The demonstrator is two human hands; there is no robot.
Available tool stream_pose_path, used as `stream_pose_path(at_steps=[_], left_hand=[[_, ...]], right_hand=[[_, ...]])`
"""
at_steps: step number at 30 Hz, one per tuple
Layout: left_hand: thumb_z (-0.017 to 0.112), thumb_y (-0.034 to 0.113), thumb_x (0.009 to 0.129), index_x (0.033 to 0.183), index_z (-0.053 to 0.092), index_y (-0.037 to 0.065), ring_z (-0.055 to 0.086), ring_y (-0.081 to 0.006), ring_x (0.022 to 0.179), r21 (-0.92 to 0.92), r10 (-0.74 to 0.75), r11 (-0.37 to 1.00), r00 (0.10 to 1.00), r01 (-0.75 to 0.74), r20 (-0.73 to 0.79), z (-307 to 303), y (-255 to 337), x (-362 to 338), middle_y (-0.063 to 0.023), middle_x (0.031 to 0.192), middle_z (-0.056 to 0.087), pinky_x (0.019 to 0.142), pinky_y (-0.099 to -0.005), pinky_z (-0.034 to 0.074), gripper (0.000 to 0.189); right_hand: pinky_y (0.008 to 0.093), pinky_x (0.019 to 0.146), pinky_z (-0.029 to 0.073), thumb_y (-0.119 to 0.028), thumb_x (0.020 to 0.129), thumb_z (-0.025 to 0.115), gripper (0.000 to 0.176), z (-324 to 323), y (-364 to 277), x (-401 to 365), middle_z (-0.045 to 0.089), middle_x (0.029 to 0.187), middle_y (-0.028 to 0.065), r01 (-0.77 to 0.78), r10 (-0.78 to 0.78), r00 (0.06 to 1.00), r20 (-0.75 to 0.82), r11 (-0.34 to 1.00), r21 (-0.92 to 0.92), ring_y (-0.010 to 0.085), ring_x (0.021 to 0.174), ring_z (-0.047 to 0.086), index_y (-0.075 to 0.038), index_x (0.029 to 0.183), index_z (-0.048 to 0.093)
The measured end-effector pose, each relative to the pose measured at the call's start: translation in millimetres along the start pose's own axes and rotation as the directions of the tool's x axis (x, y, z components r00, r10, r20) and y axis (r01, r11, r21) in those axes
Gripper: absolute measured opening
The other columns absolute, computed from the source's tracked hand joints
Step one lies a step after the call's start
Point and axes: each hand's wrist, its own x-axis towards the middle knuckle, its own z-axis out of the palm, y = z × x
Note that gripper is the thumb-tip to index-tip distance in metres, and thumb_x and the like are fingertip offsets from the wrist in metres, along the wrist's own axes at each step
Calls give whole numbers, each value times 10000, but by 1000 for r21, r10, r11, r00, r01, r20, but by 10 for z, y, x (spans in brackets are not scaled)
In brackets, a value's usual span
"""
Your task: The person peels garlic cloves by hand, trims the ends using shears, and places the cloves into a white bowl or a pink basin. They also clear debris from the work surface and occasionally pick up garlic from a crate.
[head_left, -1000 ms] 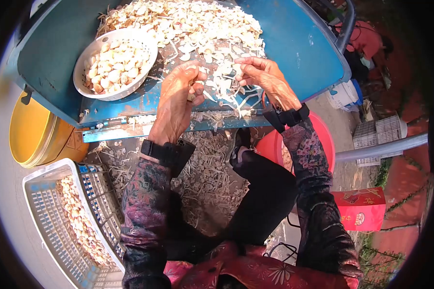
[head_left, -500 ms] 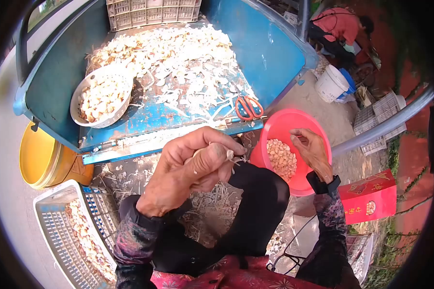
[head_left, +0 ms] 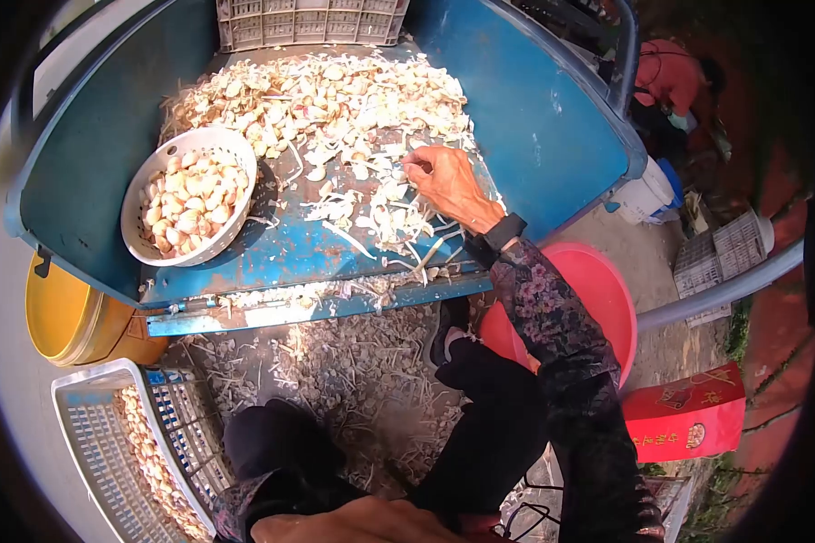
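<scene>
My right hand (head_left: 453,188) reaches over the blue cart bed (head_left: 285,258), its fingers curled together among pale garlic skins and stalks (head_left: 389,213). Whatever the fingertips hold, if anything, cannot be made out. Low at the bottom edge lies my left hand (head_left: 358,522), showing only its back; the fingers are out of sight. Left of my right hand, a white perforated bowl (head_left: 133,222) of garlic cloves (head_left: 190,204) rests on the bed. Beneath my right forearm stands a red basin (head_left: 598,281), mostly covered by the sleeve.
A heap of garlic (head_left: 335,90) spreads before a plastic crate (head_left: 312,23). Yellow bucket (head_left: 59,312) and grey basket (head_left: 91,452) stand left. A red box (head_left: 684,416), white bucket (head_left: 643,195) and person in red (head_left: 668,77) are right. Scraps litter the ground.
My right hand has moved from over the red basin to the scraps on the cart bed. My left hand has dropped to the bottom edge. The orange-handled scissors are no longer visible.
</scene>
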Motion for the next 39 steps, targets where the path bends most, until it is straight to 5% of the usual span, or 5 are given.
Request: stream_pose_path(at_steps=[10,16,25,31,39], left_hand=[[666,42,843,981,634,-85,658,-255,587,-27,-18,999,1000,18,-4,-458,283,144,-221,722,658,475,-259,508,190],[477,281,968,900,481,77,326,-78,458,-128,-129,989,871,77,-473,-1203,333,346,-27,663,469,368,-217,242,214],[514,157,923,890,494,50,447,-103,579,11,-49,998,803,69,-594,-1656,86,502,-61,802,548,419,-192,316,114],[594,138,888,1079,543,29,567,-122,704,166,-43,964,741,206,-671,-1771,-23,546,-48,862,593,489,-198,397,226],[593,299,916,1010,575,94,568,-105,616,171,-225,900,763,401,-606,-1704,-328,496,-12,829,627,458,-200,396,226]], right_hand=[[425,728,499,-83,720,629,210,558,219,551,638,842,241,125,-66,972,227,958,-259,387,814,625,32,893,661],[433,731,470,-89,723,618,211,474,173,398,612,843,239,280,-257,948,187,954,-110,383,815,596,37,892,600],[360,718,488,-133,779,622,300,180,-117,95,642,831,125,10,-34,991,129,984,177,253,774,622,-15,1055,612],[237,788,486,-105,858,657,315,-357,-643,-497,644,1000,51,-295,203,955,214,608,737,96,879,598,11,1146,602],[228,759,487,-136,868,673,315,-262,-994,-1120,647,1024,75,-400,277,913,300,456,795,105,909,610,28,1123,588]])
